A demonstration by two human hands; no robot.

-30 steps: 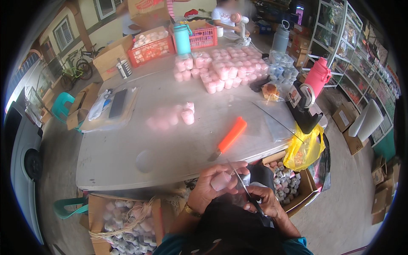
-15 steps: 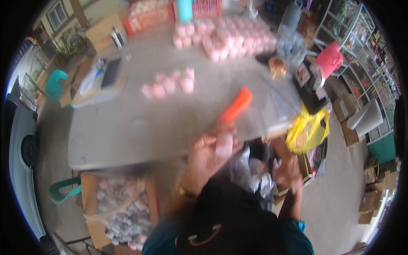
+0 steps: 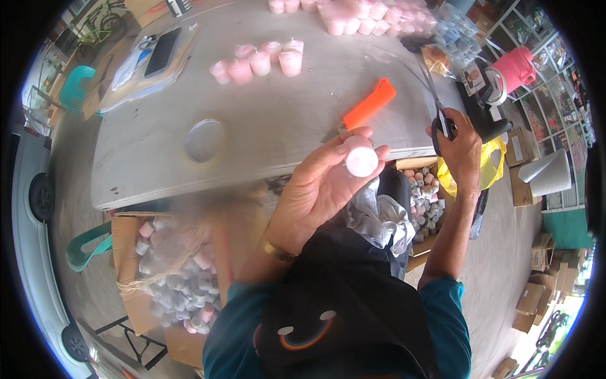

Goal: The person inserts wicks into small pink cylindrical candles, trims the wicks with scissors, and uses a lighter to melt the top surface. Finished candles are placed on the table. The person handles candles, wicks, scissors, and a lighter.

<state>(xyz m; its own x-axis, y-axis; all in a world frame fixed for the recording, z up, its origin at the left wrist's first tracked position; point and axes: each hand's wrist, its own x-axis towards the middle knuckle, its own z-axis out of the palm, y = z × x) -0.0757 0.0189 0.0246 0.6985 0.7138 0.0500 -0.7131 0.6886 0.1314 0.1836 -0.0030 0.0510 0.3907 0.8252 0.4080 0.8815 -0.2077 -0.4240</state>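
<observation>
Between the thumb and fingers of my left hand is a small pink-white candle, its pale round end facing me. That hand is just past the table's front edge, below an orange-handled tool lying on the tabletop. My right hand grips the black handles of a pair of scissors by the table's right edge. Their blades point away over the table. Several pink candles with wicks stand in a cluster toward the far left.
Many more pink candles fill the table's far side. Cardboard boxes of small pink and white pieces stand below the front edge, one at left, one at right. A yellow bag and pink jug are at right. A clear round lid lies left.
My right hand has moved up and away from beside my lap to the table's right edge and has hold of the scissors. The candle in my left hand has turned its round end toward me.
</observation>
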